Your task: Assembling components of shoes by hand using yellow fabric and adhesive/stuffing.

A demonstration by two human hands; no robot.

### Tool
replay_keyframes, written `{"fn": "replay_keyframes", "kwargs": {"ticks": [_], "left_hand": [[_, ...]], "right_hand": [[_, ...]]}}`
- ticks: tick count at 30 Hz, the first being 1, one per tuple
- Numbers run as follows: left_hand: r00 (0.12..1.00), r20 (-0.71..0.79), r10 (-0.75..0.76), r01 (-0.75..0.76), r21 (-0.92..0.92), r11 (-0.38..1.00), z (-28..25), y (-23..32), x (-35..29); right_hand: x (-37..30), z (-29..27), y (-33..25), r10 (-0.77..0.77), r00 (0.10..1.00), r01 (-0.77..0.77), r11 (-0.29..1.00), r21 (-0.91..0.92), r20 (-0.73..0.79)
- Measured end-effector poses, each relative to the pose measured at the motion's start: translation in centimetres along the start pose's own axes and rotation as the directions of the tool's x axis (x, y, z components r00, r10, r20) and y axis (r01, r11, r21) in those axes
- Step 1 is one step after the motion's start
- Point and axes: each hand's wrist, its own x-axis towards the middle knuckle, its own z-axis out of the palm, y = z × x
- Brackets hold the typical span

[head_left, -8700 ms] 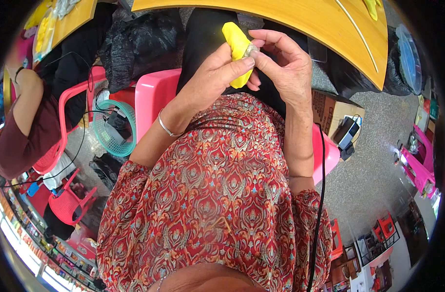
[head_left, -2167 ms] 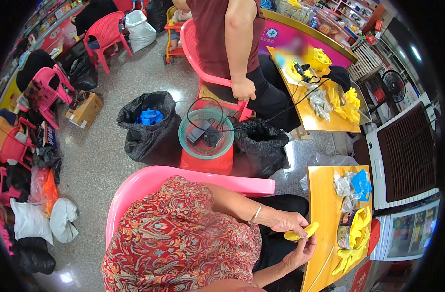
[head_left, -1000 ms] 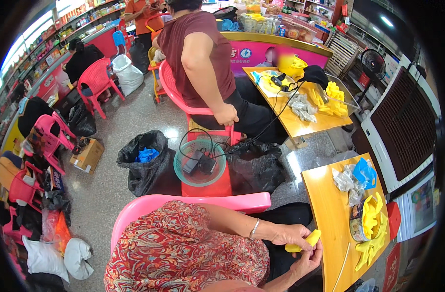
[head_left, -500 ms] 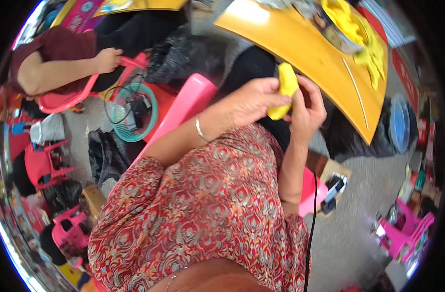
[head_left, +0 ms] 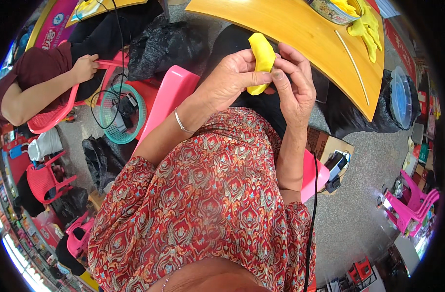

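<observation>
A curved yellow piece (head_left: 263,52), soft-looking and roughly banana-shaped, is held up before me at the near edge of the yellow table (head_left: 281,27). My left hand (head_left: 227,80) is closed on it, with the thumb across its lower front and the fingers behind. Thumb and forefinger of my right hand (head_left: 296,92) pinch at its right side, while the other fingers curl above. What the piece is exactly, I cannot make out. Farther back stands a round tin (head_left: 332,12) with yellow pieces inside, and more limp yellow pieces (head_left: 366,34) lie beside it. A thin pale stick (head_left: 351,67) rests on the tabletop.
Another person's arm (head_left: 42,90) rests on a pink chair (head_left: 61,112) to the left. Nearby are a green basket (head_left: 104,109) holding cables and black bags (head_left: 171,46). A blue basin (head_left: 401,97) stands at right, with magenta stools (head_left: 410,204) beyond. A black cable (head_left: 312,219) hangs beside me.
Both hands and the yellow piece now appear higher and slightly left in view, as the whole scene has shifted. The grip on the piece looks much the same.
</observation>
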Motion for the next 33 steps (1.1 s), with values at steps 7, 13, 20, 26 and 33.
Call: {"fn": "replay_keyframes", "kwargs": {"ticks": [7,13,20,26,33], "left_hand": [[0.999,-0.03,0.024,-0.018,0.177,0.984,0.2,0.9,-0.3],[1.0,-0.012,0.026,-0.023,0.212,0.977,0.2,0.7,-0.1],[0.999,0.027,0.02,-0.018,-0.064,0.998,-0.9,0.7,1.1],[0.985,0.039,0.166,-0.167,0.019,0.986,-0.9,0.6,1.5],[0.99,0.093,0.106,-0.116,0.11,0.987,-0.1,1.6,0.8]], "right_hand": [[-0.2,-0.3,0.8,-0.076,0.977,0.062,0.995,0.074,0.201],[-0.2,0.4,0.8,0.039,0.987,-0.06,0.99,0.131,0.156],[-0.2,-0.1,0.4,0.059,0.982,-0.08,0.99,0.116,0.178],[-0.4,0.5,1.3,0.072,0.985,-0.114,0.954,0.277,0.155],[-0.6,0.2,0.7,-0.019,0.986,-0.002,0.993,0.122,0.166]]}}
